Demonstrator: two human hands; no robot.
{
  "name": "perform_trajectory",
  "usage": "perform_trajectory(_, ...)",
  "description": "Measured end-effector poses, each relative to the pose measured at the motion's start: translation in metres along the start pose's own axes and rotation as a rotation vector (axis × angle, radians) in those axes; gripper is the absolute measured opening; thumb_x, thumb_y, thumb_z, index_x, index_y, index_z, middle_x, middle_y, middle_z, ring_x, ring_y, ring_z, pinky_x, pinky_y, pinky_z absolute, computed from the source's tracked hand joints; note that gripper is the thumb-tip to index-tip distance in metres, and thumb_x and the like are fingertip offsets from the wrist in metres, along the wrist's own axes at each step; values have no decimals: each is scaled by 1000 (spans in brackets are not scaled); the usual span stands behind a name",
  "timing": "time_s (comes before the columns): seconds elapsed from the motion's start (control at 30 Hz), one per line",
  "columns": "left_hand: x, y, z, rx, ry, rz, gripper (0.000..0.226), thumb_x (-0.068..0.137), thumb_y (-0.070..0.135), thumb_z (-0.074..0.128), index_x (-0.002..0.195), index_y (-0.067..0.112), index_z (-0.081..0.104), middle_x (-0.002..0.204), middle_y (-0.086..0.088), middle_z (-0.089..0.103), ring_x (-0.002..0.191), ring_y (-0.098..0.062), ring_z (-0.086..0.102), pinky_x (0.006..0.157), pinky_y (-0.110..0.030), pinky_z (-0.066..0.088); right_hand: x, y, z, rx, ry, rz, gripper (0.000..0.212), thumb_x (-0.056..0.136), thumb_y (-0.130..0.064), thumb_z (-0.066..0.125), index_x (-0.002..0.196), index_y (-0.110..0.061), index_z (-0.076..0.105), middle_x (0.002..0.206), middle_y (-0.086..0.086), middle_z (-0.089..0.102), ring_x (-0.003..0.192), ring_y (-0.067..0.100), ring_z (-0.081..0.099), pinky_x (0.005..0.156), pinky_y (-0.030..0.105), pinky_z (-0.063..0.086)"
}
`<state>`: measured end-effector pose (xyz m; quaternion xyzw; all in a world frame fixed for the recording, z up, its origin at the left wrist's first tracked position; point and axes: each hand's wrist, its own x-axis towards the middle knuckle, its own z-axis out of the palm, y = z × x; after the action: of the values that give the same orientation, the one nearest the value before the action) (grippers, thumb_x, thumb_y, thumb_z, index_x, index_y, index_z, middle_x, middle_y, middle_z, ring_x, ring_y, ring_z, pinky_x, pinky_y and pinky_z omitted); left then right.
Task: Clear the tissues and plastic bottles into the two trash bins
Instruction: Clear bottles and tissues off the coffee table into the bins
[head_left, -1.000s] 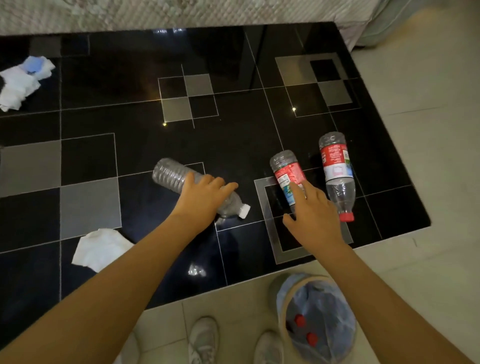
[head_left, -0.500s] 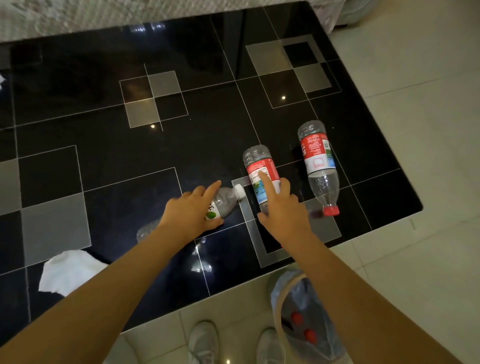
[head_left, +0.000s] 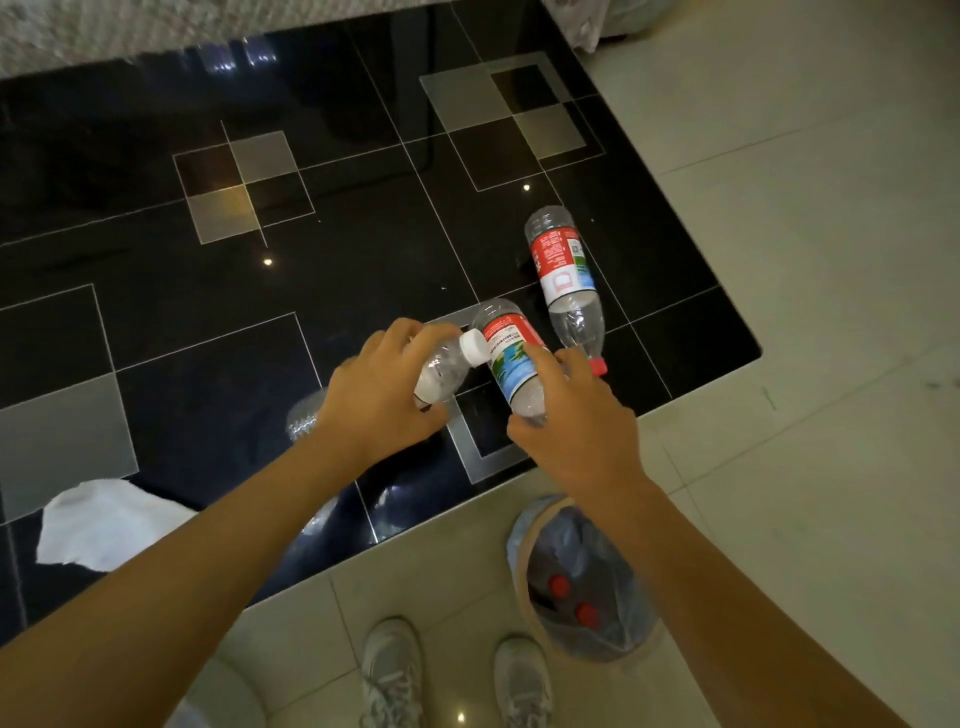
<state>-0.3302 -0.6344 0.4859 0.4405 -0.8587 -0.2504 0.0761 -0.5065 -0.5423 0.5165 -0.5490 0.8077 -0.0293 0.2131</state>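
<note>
My left hand (head_left: 382, 392) grips a clear white-capped bottle (head_left: 447, 366) above the black glass table (head_left: 208, 291). My right hand (head_left: 571, 415) grips a red-labelled bottle (head_left: 511, 353) right beside it; the two bottles nearly touch at the white cap. A second red-labelled bottle (head_left: 563, 278) with a red cap lies on the table just beyond my right hand. A crumpled white tissue (head_left: 104, 522) lies near the table's front left edge. A lined trash bin (head_left: 576, 571) stands on the floor below my right forearm, with red-capped bottles inside.
Pale floor tiles (head_left: 805, 260) stretch to the right of the table. My two grey shoes (head_left: 452, 680) stand on the floor at the table's front edge, left of the bin. A light quilted fabric (head_left: 130, 26) borders the table's far side.
Both hands have closed round their bottles and lifted them off the glass. The view has swung to the right, so the far-left tissues have left the frame.
</note>
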Motion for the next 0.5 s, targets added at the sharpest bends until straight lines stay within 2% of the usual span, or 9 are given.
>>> perform_trajectory(0.13, -16, 35, 7, -13, 76, 25, 69, 73, 44, 74, 132, 28, 42, 128, 4, 50, 113, -20, 49, 82, -37, 45, -29, 18, -9, 12, 2, -3, 70, 86, -41, 61, 144, -27, 25, 143, 3, 29, 119, 22, 46, 91, 33, 46)
perform_trajectory(0.3, -50, 90, 23, -57, 170, 47, 70, 70, 53, 73, 129, 27, 46, 122, 6, 59, 110, -18, 52, 86, -35, 41, -76, 46, -23, -11, -22, -33, 66, 86, -43, 60, 142, -29, 29, 134, 2, 38, 105, 22, 52, 76, 30, 45)
perform_trajectory(0.4, -78, 132, 38, -120, 151, 6, 66, 70, 51, 74, 126, 31, 44, 118, 9, 58, 105, -15, 52, 79, -35, 45, -118, 76, -34, -9, -101, 8, 62, 87, -44, 59, 140, -28, 32, 124, 1, 44, 94, 21, 53, 69, 28, 37)
perform_trajectory(0.5, -105, 161, 67, -150, 67, 13, 66, 73, 42, 73, 125, 41, 34, 125, 13, 53, 113, -14, 49, 82, -36, 46, -157, 112, -37, -29, -200, 83, 64, 85, -46, 60, 140, -28, 33, 121, 2, 45, 98, 27, 57, 72, 30, 41)
